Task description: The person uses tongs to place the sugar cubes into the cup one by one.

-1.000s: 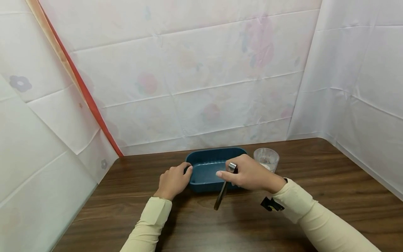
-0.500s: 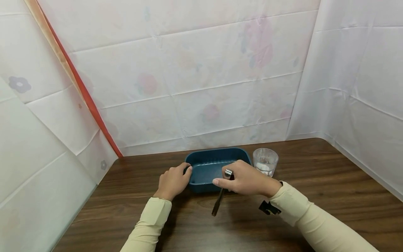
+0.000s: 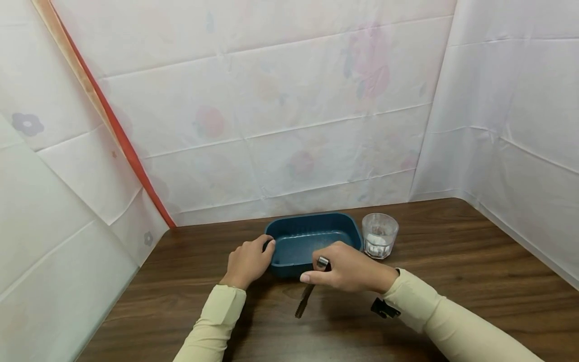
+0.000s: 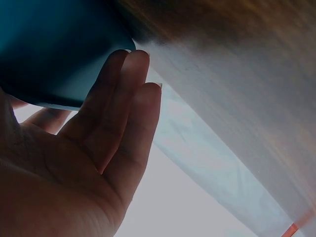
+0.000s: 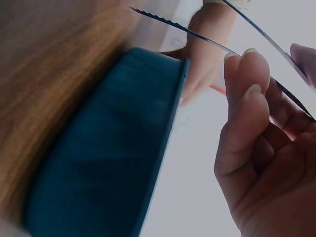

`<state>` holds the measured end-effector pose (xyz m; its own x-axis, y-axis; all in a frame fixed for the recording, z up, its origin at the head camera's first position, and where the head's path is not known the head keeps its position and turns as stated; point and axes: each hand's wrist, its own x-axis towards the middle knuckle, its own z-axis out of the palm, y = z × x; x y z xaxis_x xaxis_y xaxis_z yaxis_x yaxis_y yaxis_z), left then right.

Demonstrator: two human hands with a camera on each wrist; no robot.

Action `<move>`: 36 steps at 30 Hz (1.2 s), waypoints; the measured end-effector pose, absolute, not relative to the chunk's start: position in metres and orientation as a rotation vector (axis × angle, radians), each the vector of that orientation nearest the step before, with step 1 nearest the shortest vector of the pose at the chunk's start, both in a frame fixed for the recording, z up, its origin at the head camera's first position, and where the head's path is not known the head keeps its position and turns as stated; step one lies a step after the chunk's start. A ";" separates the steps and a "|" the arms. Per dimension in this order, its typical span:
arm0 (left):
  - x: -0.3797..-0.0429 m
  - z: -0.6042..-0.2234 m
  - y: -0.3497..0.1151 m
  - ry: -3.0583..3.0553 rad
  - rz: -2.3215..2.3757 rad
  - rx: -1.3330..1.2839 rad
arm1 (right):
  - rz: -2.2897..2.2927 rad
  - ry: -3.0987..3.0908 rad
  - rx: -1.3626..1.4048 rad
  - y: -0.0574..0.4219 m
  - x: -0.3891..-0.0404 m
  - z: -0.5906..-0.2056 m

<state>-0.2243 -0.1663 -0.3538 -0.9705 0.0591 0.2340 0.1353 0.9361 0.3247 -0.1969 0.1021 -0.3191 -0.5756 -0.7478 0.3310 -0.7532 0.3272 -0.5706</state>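
A dark blue rectangular plastic basin (image 3: 296, 248) stands on the table near the back. My left hand (image 3: 248, 261) grips its left end; in the left wrist view, several fingers (image 4: 143, 111) lie along the outer wall while others reach over the rim. My right hand (image 3: 346, 267) holds a pair of metal tongs (image 3: 304, 301) in front of the basin's right part. Their tips point down toward me. In the right wrist view, the two arms of the tongs (image 5: 170, 22) are apart, and one tip has a wavy edge. Nothing shows between the tips.
A clear glass (image 3: 380, 235) with something white in its bottom stands just right of the basin. The brown wood-grain table (image 3: 457, 251) meets pale printed cloth (image 3: 289, 100) behind and at both sides.
My right hand has moved slightly toward me and to the left with the tongs, uncovering more of the glass and the basin's right end. The left hand stays on the basin.
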 end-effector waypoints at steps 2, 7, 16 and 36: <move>-0.224 -0.356 -0.167 -2.867 -0.508 -0.152 | 1.103 -2.551 1.454 0.103 -0.196 -0.323; -0.224 -0.358 -0.167 -2.863 -0.519 -0.162 | 1.105 -2.567 1.463 0.106 -0.195 -0.333; -0.225 -0.359 -0.167 -2.863 -0.522 -0.157 | 1.039 -2.632 1.458 0.119 -0.196 -0.337; -0.225 -0.355 -0.168 -2.871 -0.505 -0.155 | 0.802 -2.989 1.646 0.136 -0.202 -0.337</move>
<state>-0.2253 -0.1677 -0.3552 -0.9699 0.0650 0.2347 0.1412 0.9353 0.3244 -0.2017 0.1360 -0.3367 -0.5078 -0.8562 -0.0957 -0.6933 0.4721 -0.5444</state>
